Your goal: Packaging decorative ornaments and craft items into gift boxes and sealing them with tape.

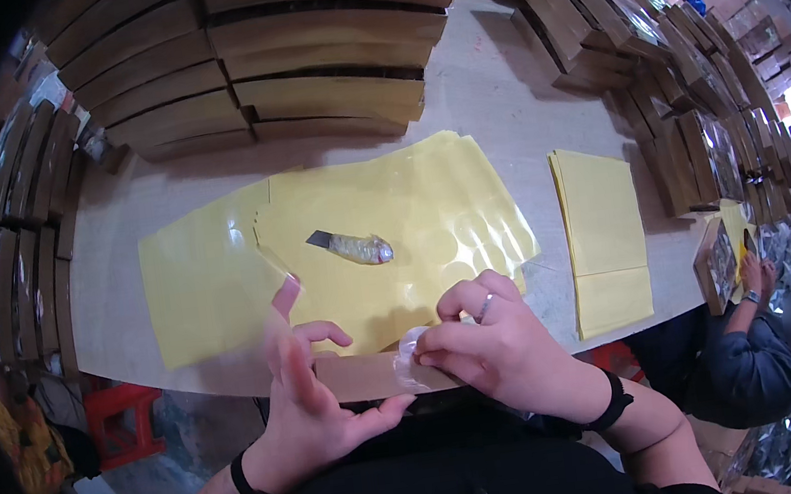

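Note:
A brown cardboard box (357, 375) lies at the table's near edge, close to my body. My right hand (511, 346) pinches a clear round sticker (412, 361) over the box's right part. Fingers spread, my left hand (299, 387) is at the box's left end and holds nothing; its fingertips are slightly blurred. Beyond both hands, yellow backing sheets (427, 184) with round clear sticker shapes spread across the table. A short blade with a tape-wrapped handle (356, 248) rests on them.
Stacked brown boxes (322, 53) stand at the back, with more boxes (689, 142) along the right and left. A yellow paper stack (605, 241) lies right of the sheets. Another person (744, 352) works at the far right. A red stool (126, 423) stands below left.

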A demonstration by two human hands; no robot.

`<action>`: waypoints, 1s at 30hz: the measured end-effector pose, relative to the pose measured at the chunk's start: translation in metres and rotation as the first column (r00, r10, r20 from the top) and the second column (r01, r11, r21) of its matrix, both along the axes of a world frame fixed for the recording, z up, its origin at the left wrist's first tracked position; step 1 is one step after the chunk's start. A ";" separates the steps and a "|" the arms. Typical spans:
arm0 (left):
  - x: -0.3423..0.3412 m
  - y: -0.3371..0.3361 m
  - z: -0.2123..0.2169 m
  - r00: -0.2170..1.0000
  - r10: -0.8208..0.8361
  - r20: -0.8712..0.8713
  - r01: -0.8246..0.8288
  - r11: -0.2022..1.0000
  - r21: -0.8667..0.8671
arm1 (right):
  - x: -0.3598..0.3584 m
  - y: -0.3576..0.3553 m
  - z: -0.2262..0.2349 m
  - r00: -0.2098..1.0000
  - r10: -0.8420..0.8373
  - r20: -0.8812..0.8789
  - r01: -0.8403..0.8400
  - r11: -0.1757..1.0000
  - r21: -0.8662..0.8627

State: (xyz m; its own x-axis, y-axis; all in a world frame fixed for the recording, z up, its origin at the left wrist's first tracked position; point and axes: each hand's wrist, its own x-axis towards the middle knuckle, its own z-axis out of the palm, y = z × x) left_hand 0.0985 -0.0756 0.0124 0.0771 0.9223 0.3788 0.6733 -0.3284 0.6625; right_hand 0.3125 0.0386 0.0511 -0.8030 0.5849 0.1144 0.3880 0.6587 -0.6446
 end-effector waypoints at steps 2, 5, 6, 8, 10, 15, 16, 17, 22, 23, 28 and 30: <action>0.001 0.000 -0.001 1.000 -0.001 0.019 0.001 1.000 0.004 | -0.001 0.002 -0.004 0.993 0.088 -0.082 -0.084 0.995 0.054; 0.000 -0.002 0.003 0.997 0.002 0.072 0.000 1.000 -0.016 | -0.002 0.000 -0.005 0.992 0.091 -0.083 -0.098 0.991 -0.086; -0.001 -0.002 0.009 0.978 0.012 0.207 0.009 0.995 -0.099 | -0.001 0.001 -0.006 0.992 0.099 -0.077 -0.110 0.981 -0.158; -0.006 -0.002 0.011 0.941 0.035 0.336 0.025 0.985 -0.173 | 0.004 0.004 -0.014 0.993 0.111 -0.041 -0.117 0.977 -0.177; -0.019 -0.003 0.006 0.898 -0.101 0.428 0.138 0.989 -0.057 | 0.011 0.003 -0.014 0.991 0.133 -0.004 -0.131 0.971 -0.199; -0.036 -0.013 0.011 0.800 -0.074 0.596 0.209 0.965 -0.160 | 0.037 -0.001 -0.010 0.948 0.160 0.274 -0.092 0.965 -0.246; -0.037 -0.016 0.012 0.801 -0.058 0.596 0.190 0.968 -0.162 | 0.045 0.000 -0.014 0.968 0.162 0.189 -0.111 0.961 -0.255; -0.039 -0.019 0.011 0.775 -0.132 0.618 0.270 0.953 -0.134 | 0.050 0.001 -0.015 0.965 0.181 0.188 -0.130 0.958 -0.257; -0.033 -0.012 0.022 0.738 -0.200 0.644 0.344 0.933 -0.103 | 0.072 -0.007 -0.014 0.988 0.145 -0.058 -0.155 0.965 -0.214; -0.032 -0.009 0.021 0.740 -0.188 0.646 0.335 0.936 -0.110 | 0.073 -0.007 -0.014 0.990 0.133 -0.033 -0.138 0.960 -0.243; -0.024 0.000 0.026 0.478 -0.021 0.878 0.464 0.855 -0.232 | 0.075 -0.008 -0.014 0.994 0.111 -0.016 -0.111 0.957 -0.267; -0.020 0.003 0.022 0.398 0.049 0.916 0.475 0.844 -0.251 | 0.075 -0.008 -0.015 0.993 0.114 -0.014 -0.113 0.957 -0.266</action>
